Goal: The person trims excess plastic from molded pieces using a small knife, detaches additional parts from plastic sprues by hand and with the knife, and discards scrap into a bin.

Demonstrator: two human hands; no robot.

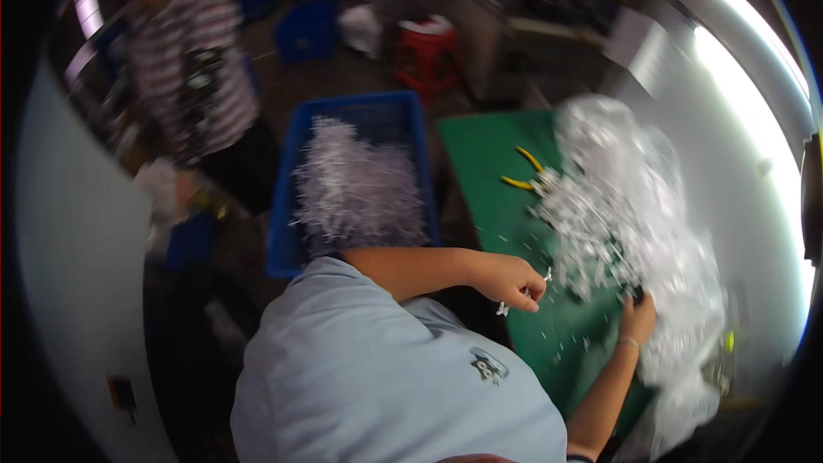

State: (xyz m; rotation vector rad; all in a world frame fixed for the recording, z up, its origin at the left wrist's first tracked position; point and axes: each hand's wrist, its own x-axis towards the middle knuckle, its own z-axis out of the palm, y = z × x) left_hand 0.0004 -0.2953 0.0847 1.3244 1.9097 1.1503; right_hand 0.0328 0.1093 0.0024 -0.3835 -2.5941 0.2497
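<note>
Closed over the near left part of the green tabletop (480, 150), my left hand (510, 283) grips small white plastic pieces (503, 309). Their ends stick out on both sides of the fingers. My right hand (636, 323) is at the near right edge of a heap of similar white pieces (587, 219), beside a clear plastic bag (677, 240). Its fingers are curled round a small dark object (636, 295), too blurred to name. A yellow-handled hand tool (530, 170) lies at the heap's far left, its head hidden among the pieces.
A blue crate (283, 206) filled with thin white plastic pieces (356, 180) stands left of the table. Beyond it are a red stool (427, 56) and another blue bin (307, 30). A person in a striped shirt (201, 60) stands at the far left.
</note>
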